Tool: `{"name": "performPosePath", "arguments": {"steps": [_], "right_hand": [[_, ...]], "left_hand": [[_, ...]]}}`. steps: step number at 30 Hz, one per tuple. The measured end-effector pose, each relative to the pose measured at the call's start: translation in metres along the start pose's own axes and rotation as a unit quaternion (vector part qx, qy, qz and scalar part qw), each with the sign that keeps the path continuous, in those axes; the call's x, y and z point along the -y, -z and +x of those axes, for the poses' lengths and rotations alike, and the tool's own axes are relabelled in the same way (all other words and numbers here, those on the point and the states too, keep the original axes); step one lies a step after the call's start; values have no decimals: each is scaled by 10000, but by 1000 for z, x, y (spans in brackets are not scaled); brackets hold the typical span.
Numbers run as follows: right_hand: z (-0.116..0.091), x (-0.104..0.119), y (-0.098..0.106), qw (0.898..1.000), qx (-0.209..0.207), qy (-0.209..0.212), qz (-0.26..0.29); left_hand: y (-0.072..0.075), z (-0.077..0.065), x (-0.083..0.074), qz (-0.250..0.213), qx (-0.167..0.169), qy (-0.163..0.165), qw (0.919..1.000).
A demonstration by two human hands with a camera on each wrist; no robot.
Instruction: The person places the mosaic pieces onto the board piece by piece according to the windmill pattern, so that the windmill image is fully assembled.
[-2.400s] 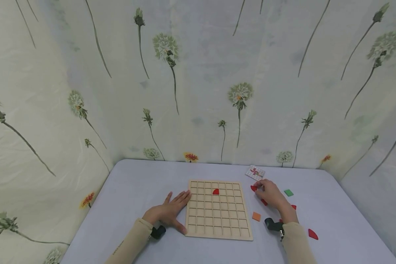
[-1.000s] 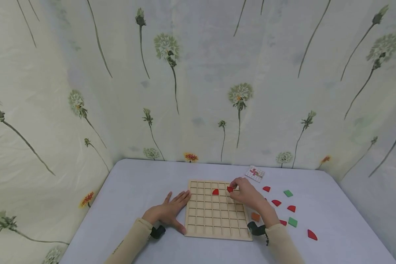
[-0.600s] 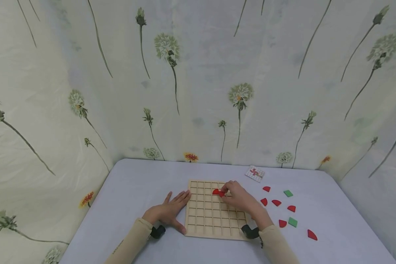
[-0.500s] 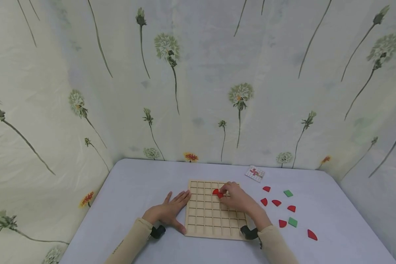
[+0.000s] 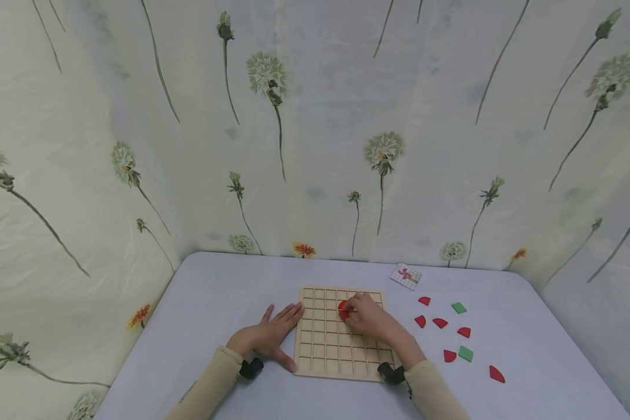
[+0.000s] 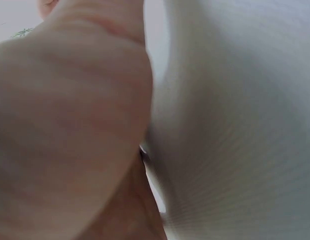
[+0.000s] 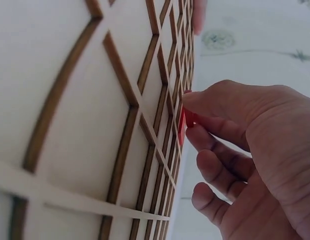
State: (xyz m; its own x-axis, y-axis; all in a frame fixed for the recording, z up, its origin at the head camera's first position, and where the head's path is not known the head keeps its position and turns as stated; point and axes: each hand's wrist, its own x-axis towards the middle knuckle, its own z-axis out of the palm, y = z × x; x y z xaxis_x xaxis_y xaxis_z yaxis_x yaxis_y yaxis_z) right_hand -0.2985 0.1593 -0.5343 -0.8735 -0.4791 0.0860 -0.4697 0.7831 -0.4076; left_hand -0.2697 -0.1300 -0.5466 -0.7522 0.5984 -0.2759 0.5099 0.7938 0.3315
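While the left edge of a pale wooden grid board is touched by the spread left hand, a red quarter-circle piece is pinched by the right hand, thumb against fingers, at the board's far half, beside a second red piece. Loose red pieces and two green diamond-shaped tiles are scattered on the white table.

Nothing is readable; the left sleeve's dark lettering is too small.
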Motion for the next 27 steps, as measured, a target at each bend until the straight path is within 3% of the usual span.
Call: {"name": "performPosePath", "arguments": {"steps": [6, 27], "right_hand": [[0, 0, -3, 9999, 39, 7, -153], [1, -7, -6, 10000, 25, 2, 75]], "left_hand": [[0, 0, -1, 19, -7, 13, 10000], [1, -2, -1, 54, -7, -40, 10000]]}}
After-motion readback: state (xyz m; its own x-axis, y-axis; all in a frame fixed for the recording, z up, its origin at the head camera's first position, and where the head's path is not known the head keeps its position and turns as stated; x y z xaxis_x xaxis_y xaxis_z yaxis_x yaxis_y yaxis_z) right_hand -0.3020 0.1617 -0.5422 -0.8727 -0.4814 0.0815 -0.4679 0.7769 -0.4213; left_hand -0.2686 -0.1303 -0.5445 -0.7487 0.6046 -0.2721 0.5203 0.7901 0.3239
